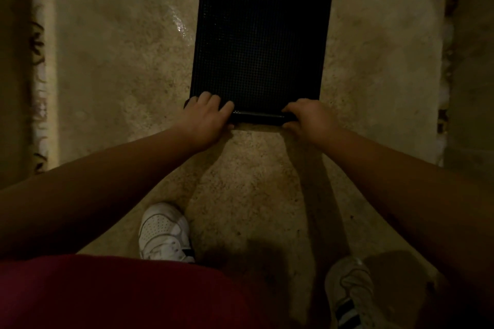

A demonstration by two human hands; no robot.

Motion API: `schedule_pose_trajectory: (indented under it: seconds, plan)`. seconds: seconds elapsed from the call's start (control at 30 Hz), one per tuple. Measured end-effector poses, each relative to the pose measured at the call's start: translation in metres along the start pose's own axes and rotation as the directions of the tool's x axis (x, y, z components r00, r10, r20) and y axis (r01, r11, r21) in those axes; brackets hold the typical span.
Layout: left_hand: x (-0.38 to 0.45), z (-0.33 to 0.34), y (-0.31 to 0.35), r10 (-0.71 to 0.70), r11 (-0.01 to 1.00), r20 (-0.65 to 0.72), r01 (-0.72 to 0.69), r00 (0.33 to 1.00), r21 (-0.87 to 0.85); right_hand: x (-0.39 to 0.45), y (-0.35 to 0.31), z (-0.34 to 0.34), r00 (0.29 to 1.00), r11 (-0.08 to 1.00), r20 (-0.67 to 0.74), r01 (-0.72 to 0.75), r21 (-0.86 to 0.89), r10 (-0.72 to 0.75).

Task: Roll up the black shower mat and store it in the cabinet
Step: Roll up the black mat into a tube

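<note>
The black shower mat [260,45] lies flat on a pale speckled floor, a square with a fine grid texture. Its near edge is curled into a thin roll [258,117]. My left hand [207,117] grips the left end of that roll, fingers on top of the mat. Over at the roll's right end, my right hand [307,119] has its fingers closed around it. Both hands sit on the mat's near edge. No cabinet is in view.
My two white sneakers [164,232] [347,291] stand on the floor [120,61] below the mat. A wet shiny patch [180,25] lies left of the mat. A patterned strip [40,75] runs along the left wall; a dark ragged edge [449,61] borders the right.
</note>
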State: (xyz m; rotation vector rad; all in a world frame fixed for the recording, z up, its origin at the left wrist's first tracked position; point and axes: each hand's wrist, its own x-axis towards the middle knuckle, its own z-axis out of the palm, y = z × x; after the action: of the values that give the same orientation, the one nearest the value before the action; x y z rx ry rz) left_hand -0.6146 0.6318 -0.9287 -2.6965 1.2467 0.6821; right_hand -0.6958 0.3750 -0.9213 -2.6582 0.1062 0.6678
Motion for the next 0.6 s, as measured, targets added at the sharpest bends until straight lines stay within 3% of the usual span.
schedule_pose_trajectory:
  seconds: [0.13,0.3,0.37,0.5,0.6]
  plan:
    - [0.007,-0.009,-0.006,0.011,0.996,-0.041,-0.015,0.999,-0.089,0.004,0.0,0.0,0.998,0.996,0.01,-0.07,0.058,0.069]
    - [0.016,-0.019,-0.016,0.08,0.975,0.123,-0.053,0.989,-0.215,0.001,0.002,0.0,0.988,0.98,0.104,-0.128,0.151,0.113]
    - [0.017,-0.021,-0.019,0.094,0.963,0.18,-0.044,0.979,-0.265,-0.005,0.002,0.004,0.994,0.993,0.099,-0.052,0.107,0.041]
    - [0.016,-0.017,-0.021,0.049,0.936,0.156,0.009,0.987,-0.353,-0.022,-0.005,0.023,0.992,0.997,-0.122,-0.017,-0.073,0.008]
    - [0.014,-0.012,-0.02,-0.001,0.906,0.148,0.064,0.989,-0.418,-0.026,-0.009,0.038,0.999,0.978,-0.04,-0.037,-0.206,0.03]
